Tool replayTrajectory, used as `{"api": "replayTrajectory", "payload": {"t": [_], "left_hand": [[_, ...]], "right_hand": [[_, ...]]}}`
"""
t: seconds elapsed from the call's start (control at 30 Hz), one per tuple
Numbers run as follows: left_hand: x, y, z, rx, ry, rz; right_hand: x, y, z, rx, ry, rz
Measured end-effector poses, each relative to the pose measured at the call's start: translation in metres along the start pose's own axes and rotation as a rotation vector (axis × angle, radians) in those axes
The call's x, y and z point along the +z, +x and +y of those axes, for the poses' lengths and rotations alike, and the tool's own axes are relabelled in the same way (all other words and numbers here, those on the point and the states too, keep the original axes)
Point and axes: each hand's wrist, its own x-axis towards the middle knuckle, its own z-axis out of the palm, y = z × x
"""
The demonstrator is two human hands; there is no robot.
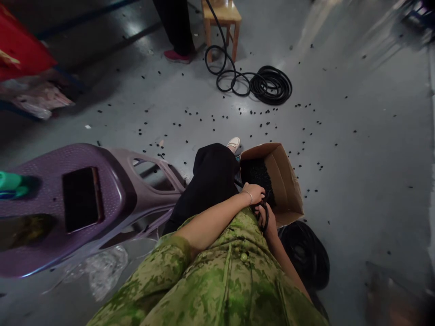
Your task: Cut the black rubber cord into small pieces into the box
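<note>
Close together in front of my lap, both hands work at a thin black rubber hose. My left hand [254, 194], with a bracelet at the wrist, has its fingers curled on the black hose [265, 222]. Just below it, my right hand [268, 218] is closed round a looped part of the same hose. Fingers hide the exact grip. Beyond them, an open cardboard box [287, 185] leans by my leg. Many small black pieces [256, 174] lie inside it.
A purple plastic stool [112, 199] with a phone [81, 199] on it stands at left. Coiled black hose [272, 86] lies ahead by a wooden stool [222, 13] and a person's leg [175, 27]. Small black bits litter the floor. A black coil [306, 253] sits at right.
</note>
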Motion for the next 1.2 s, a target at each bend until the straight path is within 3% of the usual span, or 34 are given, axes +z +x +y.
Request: {"api": "replayTrajectory", "payload": {"t": [0.6, 0.87, 1.2], "left_hand": [[-0.001, -0.002, 0.003, 0.128, 0.069, -0.051], [0.002, 0.007, -0.001, 0.054, 0.071, -0.070], [-0.003, 0.008, -0.003, -0.010, 0.027, -0.060]], "right_hand": [[0.000, -0.009, 0.007, -0.055, -0.009, 0.005], [0.001, -0.007, 0.017, -0.157, -0.162, 0.049], [0.004, 0.006, 0.032, -0.145, -0.331, 0.118]]}}
